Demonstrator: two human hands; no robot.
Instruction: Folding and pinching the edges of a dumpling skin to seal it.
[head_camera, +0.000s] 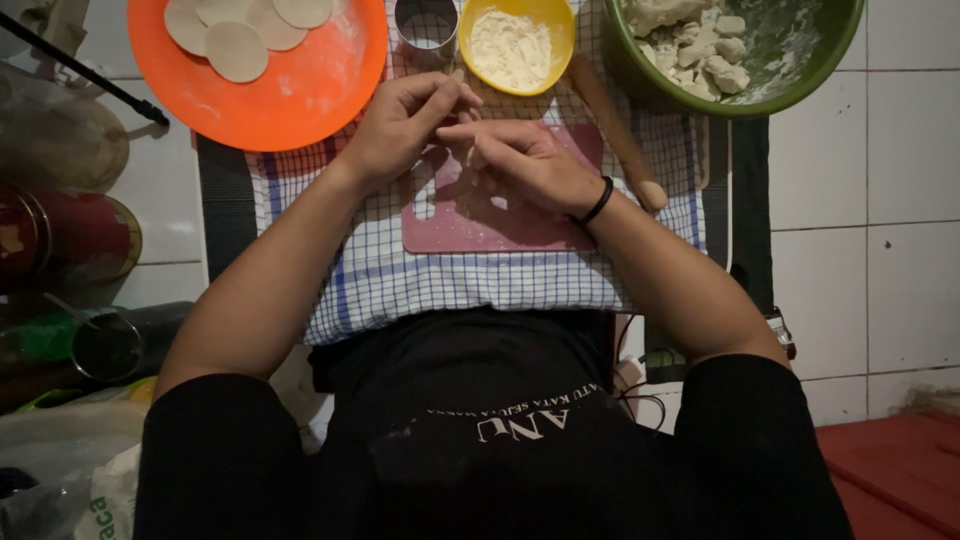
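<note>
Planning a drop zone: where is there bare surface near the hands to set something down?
Free: the near strip of checked cloth below the pink board, and the orange plate's lower right. Crowded: the far edge, where metal ring, yellow flour bowl, rolling pin and green bowl sit close together.

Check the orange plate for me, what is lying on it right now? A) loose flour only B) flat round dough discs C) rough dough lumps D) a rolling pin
B: several flat round dough discs lie on the orange plate; the rough dough lumps sit in the green bowl.
</note>
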